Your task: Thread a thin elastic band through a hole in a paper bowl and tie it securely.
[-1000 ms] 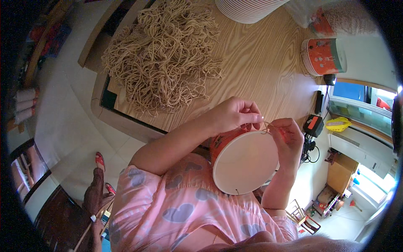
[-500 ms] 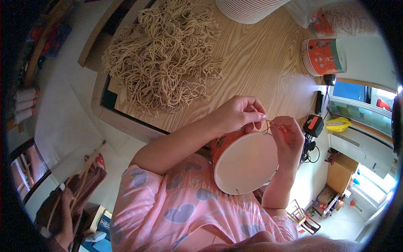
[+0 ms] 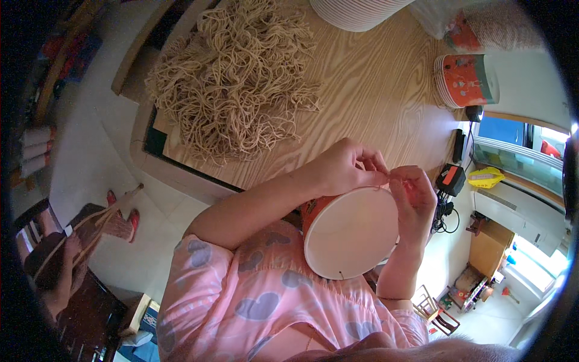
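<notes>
Wooden table [image 3: 374, 102]: one twine heap [image 3: 232, 78], two hands [image 3: 347, 169] [image 3: 415, 196], one bucket [image 3: 350, 232].

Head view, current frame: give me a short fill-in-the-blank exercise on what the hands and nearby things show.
1. Both hands, left hand and right hand, pinch a thin string at the rim of a paper ____.
2. The paper bucket is white inside and ____ outside.
3. The heap of tan cords lies on the wooden ____.

Missing words: bucket; orange; table
</notes>
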`<act>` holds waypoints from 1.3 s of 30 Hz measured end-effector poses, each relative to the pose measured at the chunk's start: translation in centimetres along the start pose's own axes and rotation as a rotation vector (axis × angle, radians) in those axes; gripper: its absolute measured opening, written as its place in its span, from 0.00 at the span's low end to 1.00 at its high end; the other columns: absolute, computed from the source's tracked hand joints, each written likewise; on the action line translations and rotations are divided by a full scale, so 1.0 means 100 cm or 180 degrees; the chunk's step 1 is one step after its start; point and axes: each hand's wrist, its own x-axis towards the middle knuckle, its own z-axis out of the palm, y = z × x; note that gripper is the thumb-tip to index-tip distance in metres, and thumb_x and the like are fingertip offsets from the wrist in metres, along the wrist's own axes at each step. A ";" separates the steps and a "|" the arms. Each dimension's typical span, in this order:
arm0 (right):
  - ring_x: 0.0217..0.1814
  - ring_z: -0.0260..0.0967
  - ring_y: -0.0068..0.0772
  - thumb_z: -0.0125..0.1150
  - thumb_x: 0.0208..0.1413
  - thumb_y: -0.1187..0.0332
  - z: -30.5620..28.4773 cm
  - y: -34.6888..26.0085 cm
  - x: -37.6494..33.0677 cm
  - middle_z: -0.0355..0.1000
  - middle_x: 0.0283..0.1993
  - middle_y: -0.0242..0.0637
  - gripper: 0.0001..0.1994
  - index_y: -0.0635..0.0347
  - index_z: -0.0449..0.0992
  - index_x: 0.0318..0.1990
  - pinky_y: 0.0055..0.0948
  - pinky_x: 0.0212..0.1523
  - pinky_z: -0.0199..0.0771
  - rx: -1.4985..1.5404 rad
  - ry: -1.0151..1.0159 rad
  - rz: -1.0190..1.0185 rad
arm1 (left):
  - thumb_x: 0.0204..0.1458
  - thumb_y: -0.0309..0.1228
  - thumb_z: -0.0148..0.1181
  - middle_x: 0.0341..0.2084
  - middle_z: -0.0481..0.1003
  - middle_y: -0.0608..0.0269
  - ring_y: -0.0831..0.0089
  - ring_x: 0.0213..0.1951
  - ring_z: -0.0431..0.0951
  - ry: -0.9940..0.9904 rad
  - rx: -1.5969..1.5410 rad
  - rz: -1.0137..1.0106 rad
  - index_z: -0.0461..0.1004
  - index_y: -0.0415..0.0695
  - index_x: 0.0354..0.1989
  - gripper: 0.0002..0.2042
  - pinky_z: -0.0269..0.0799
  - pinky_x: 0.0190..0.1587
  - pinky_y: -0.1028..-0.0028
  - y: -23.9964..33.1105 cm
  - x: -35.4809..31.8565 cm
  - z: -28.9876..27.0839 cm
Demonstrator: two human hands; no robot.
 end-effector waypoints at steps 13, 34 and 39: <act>0.34 0.66 0.24 0.60 0.43 0.80 -0.001 -0.003 0.000 0.71 0.29 0.34 0.04 0.65 0.73 0.29 0.22 0.40 0.65 -0.0682 -0.0430 -0.0012 | 0.47 0.25 0.60 0.24 0.75 0.64 0.82 0.28 0.74 0.0390 -0.0507 0.0081 0.73 0.38 0.31 0.05 0.69 0.32 0.80 0.000 -0.010 -0.010; 0.38 0.66 0.22 0.56 0.46 0.85 0.006 0.002 -0.001 0.69 0.34 0.34 0.07 0.66 0.69 0.33 0.21 0.43 0.66 -0.0016 -0.0144 -0.0087 | 0.45 0.27 0.64 0.24 0.75 0.68 0.85 0.24 0.71 0.0508 -0.0537 0.0008 0.75 0.40 0.30 0.07 0.67 0.27 0.83 -0.006 -0.009 0.003; 0.38 0.66 0.23 0.56 0.46 0.85 0.005 0.003 -0.001 0.68 0.35 0.34 0.09 0.66 0.69 0.35 0.21 0.43 0.66 0.0040 -0.0076 -0.0204 | 0.46 0.29 0.64 0.22 0.74 0.71 0.88 0.22 0.68 0.0510 -0.0064 -0.0012 0.75 0.43 0.29 0.05 0.64 0.24 0.83 -0.003 -0.013 0.002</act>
